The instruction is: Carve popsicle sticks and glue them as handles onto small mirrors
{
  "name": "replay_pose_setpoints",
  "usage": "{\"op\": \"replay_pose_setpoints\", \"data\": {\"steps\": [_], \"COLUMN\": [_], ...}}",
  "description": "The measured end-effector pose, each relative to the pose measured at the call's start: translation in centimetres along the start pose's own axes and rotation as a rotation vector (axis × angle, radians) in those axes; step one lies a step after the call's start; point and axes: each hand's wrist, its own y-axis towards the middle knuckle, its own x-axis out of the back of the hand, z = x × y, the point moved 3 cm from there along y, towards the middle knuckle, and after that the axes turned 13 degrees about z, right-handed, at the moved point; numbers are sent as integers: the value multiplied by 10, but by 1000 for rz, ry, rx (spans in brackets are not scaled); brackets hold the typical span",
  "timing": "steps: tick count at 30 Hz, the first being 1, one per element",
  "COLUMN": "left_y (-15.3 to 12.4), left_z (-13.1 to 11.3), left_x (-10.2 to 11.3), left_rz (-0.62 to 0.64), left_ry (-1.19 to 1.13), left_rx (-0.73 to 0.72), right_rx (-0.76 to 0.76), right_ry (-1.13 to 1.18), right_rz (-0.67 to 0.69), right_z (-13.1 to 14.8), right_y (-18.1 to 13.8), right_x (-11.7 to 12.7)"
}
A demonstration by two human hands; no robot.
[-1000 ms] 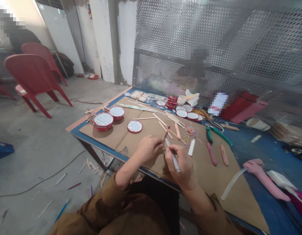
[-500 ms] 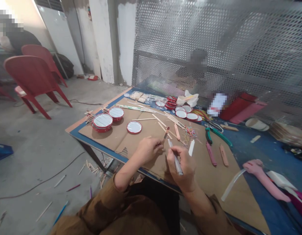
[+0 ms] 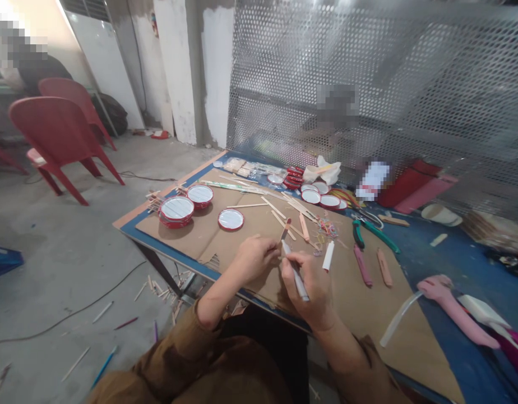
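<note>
My left hand (image 3: 257, 257) is closed on a flat wooden stick (image 3: 286, 229) that points up and away, its far part reddish brown. In my right hand (image 3: 308, 283) is a pale grey marker-like pen (image 3: 296, 270), gripped as for writing. The pen's tip is close beside the stick; whether they touch I cannot tell. Right of the hands lies a white tube-shaped piece (image 3: 328, 256). Beyond them are a peach-coloured stick (image 3: 304, 226) and a tangle of coloured rubber bands (image 3: 327, 226). A red-rimmed white disc (image 3: 231, 219) rests to the left of my hands.
Stacked red-rimmed discs (image 3: 176, 209) stand on the cardboard (image 3: 208, 235) at left. Green-handled pliers (image 3: 357, 233) and a pink-wrapped glue-gun-like tool (image 3: 456, 311) lie at right. Perforated metal sheeting (image 3: 284, 67) rises behind the table. A person sits past red chairs (image 3: 57, 129).
My right hand has moved slightly left and up, bringing the pen's tip closer to the stick. My left hand stays in place with the stick.
</note>
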Motion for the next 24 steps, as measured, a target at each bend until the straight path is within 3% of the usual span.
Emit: {"op": "replay_pose_setpoints", "data": {"steps": [24], "left_y": [0], "left_z": [3], "left_x": [-3], "left_rz": [-40], "left_ry": [21], "left_rx": [-25], "right_rx": [-30], "right_ry": [-11], "right_rz": [29], "right_z": [2], "right_y": [2], "right_x": [0]}}
